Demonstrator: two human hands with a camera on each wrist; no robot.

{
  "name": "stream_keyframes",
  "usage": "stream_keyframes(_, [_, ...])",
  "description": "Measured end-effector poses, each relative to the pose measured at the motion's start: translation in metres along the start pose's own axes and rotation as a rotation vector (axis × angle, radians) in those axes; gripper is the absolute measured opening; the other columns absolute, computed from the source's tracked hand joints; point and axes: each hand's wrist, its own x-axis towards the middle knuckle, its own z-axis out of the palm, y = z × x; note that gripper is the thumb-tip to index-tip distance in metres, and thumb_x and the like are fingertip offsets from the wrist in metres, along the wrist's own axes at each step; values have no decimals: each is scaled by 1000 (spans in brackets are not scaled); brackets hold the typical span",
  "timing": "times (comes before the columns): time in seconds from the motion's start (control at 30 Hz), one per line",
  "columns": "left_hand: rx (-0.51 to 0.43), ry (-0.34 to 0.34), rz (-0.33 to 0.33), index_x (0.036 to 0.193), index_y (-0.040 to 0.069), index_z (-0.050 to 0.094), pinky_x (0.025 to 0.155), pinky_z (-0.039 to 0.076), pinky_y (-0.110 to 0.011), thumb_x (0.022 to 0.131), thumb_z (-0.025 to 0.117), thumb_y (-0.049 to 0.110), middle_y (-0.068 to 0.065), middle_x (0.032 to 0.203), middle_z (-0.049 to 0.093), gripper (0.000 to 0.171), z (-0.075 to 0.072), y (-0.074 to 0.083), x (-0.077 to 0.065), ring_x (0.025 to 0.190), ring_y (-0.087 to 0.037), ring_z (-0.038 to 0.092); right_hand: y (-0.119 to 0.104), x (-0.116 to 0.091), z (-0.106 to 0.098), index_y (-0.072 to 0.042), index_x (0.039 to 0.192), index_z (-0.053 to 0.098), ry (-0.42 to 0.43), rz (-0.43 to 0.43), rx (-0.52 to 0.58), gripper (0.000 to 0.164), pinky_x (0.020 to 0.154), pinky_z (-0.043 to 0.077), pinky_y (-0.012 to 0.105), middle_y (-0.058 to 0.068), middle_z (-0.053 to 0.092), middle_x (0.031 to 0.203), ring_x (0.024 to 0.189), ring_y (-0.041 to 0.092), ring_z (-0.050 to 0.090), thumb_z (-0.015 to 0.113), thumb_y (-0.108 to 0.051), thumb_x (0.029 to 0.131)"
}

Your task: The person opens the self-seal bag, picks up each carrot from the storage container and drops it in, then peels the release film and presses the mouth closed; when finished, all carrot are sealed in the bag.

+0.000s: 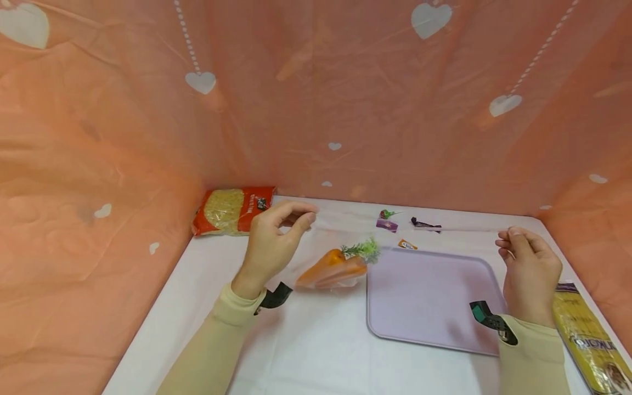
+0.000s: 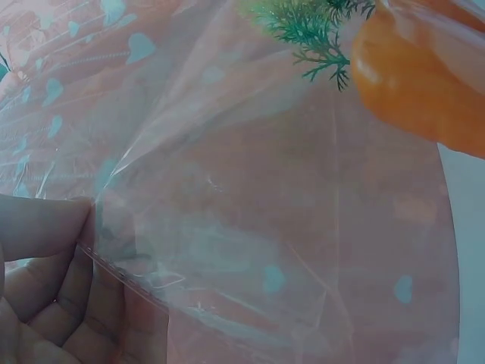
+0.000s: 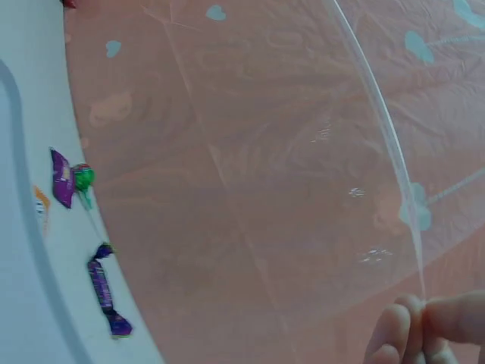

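Note:
My left hand (image 1: pixel 274 238) pinches the edge of a clear plastic bag (image 2: pixel 227 205) between thumb and fingers. Orange carrots (image 1: pixel 323 267) with feathery green tops (image 1: pixel 364 250) hang inside the bag, over the white table left of the tray. Out to the right, my right hand (image 1: pixel 532 269) pinches the far end of the same thin film. Between the two hands the film is pulled wide, its taut edge (image 3: pixel 386 125) running up from the right fingertips in the right wrist view.
A lilac tray (image 1: pixel 429 296) lies on the white table (image 1: pixel 296 351). Behind it are a purple candy (image 1: pixel 387 225), a dark twist-wrapped candy (image 1: pixel 427 225), an orange-wrapped one (image 1: pixel 407 244) and a lollipop (image 1: pixel 385 214). A red pasta packet (image 1: pixel 234 211) lies back left, a yellow packet (image 1: pixel 590 340) right.

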Motion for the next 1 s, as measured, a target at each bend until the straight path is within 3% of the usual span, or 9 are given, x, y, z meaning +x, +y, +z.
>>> stream_keyframes(0.2, [5, 4, 11, 104, 16, 76, 78, 60, -25, 95, 72, 18, 4, 97, 74, 10, 1, 0, -1, 78, -6, 68, 10, 4, -16, -6, 110, 71, -43, 113, -94, 31, 74, 58, 16, 3, 65, 103, 93, 15, 63, 79, -26, 87])
stream_keyframes(0.3, [-1, 5, 15, 104, 16, 76, 77, 59, -24, 95, 72, 17, 4, 97, 74, 10, 1, 1, 0, 78, -7, 68, 18, 3, -18, -9, 110, 71, -77, 144, -254, 27, 73, 57, 14, -2, 69, 99, 89, 10, 66, 75, -28, 91])
stream_keyframes(0.43, [-6, -2, 16, 104, 16, 76, 77, 59, -24, 95, 71, 17, 3, 97, 74, 11, 1, 1, 0, 77, -7, 68, 35, 3, -19, -9, 122, 67, -209, 158, -672, 36, 75, 57, 12, -10, 72, 95, 88, 3, 68, 65, -36, 98])
stream_keyframes(0.57, [-5, -6, 16, 104, 17, 76, 77, 59, -24, 95, 71, 18, 3, 96, 74, 10, 1, 2, 0, 77, -7, 67, 49, 7, -22, -6, 130, 65, -315, 85, -1127, 47, 79, 53, 14, 1, 74, 108, 95, 7, 63, 52, -42, 103])
stream_keyframes(0.63, [-4, -6, 14, 104, 17, 76, 77, 59, -24, 95, 71, 18, 4, 96, 73, 10, 1, 2, 0, 77, -7, 67, 53, 9, -25, -5, 128, 67, -332, 51, -1271, 47, 76, 50, 19, 9, 74, 111, 96, 12, 62, 52, -42, 103])
stream_keyframes(0.8, [1, -13, 11, 105, 15, 76, 77, 60, -24, 95, 71, 19, 5, 98, 73, 11, 1, 3, 0, 78, -7, 67, 52, 12, -34, 2, 123, 68, -354, -51, -1443, 40, 71, 49, 32, 22, 74, 107, 94, 32, 66, 57, -31, 101])
stream_keyframes(0.9, [4, -19, 12, 105, 15, 76, 78, 60, -25, 95, 71, 19, 5, 98, 74, 12, 1, 4, 0, 78, -6, 67, 47, 14, -39, 5, 121, 67, -332, -121, -1511, 38, 76, 51, 47, 27, 71, 110, 101, 45, 64, 56, -25, 100])
stream_keyframes(1.0, [4, -21, 11, 105, 16, 76, 78, 60, -24, 95, 72, 19, 5, 98, 74, 11, 1, 4, 0, 78, -6, 67, 42, 15, -42, 8, 124, 63, -295, -135, -1551, 42, 82, 48, 57, 32, 68, 115, 105, 52, 61, 53, -25, 100])
